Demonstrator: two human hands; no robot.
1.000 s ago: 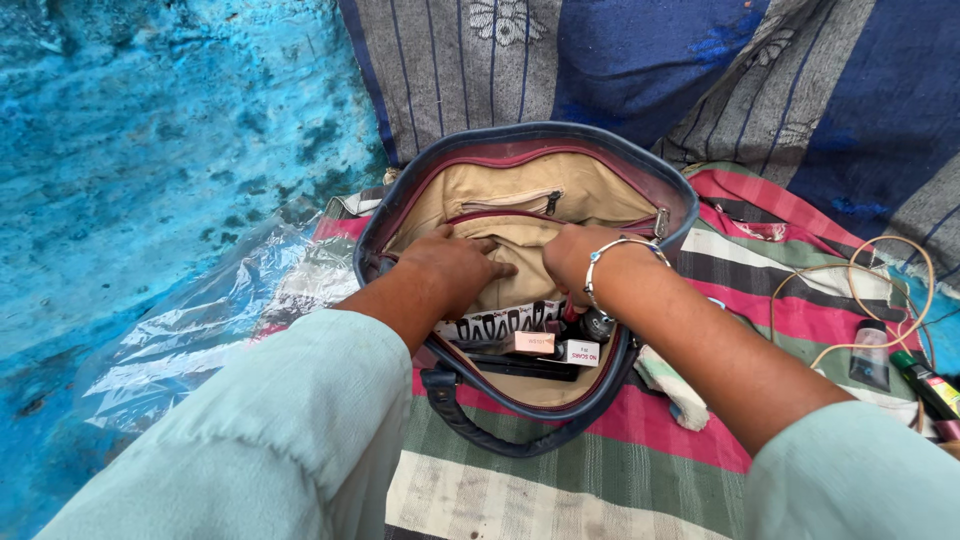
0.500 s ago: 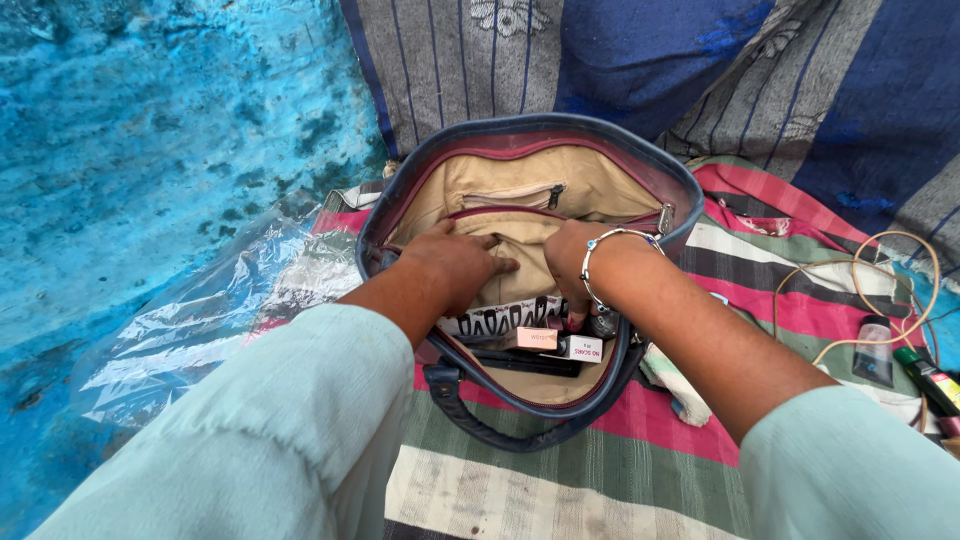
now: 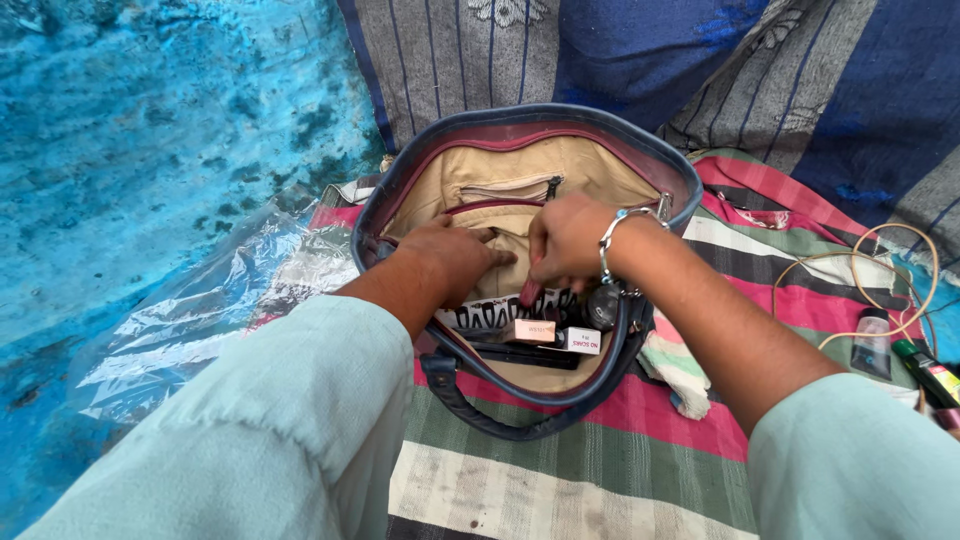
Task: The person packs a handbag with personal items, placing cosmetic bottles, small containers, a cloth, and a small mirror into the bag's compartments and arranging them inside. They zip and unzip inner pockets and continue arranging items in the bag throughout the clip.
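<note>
A person in pale green sleeves works both hands inside an open handbag (image 3: 520,150), which lies at the centre of the frame on a striped cloth (image 3: 560,490). The left hand (image 3: 450,262) rests palm down on the tan lining, fingers loosely spread and gripping nothing that shows. The right hand (image 3: 565,240), a silver bangle (image 3: 612,240) at its wrist, has its fingers curled down toward the inner pocket; whether they pinch anything cannot be told. Just below the hands, in the bag's lower half, lie a black-and-white patterned pouch (image 3: 480,315), two small boxes (image 3: 555,336) and a dark round cap (image 3: 603,305). A sheet of clear plastic (image 3: 190,320) spreads to the left over the blue floor; at the right edge of the frame sit a looped cord (image 3: 850,270) and a small tube (image 3: 872,345). The step in hand appears to be sorting through the bag's contents, the left hand steadying the lining. A next move would call for a clean pinch on one small item without snagging the pocket zip.
</note>
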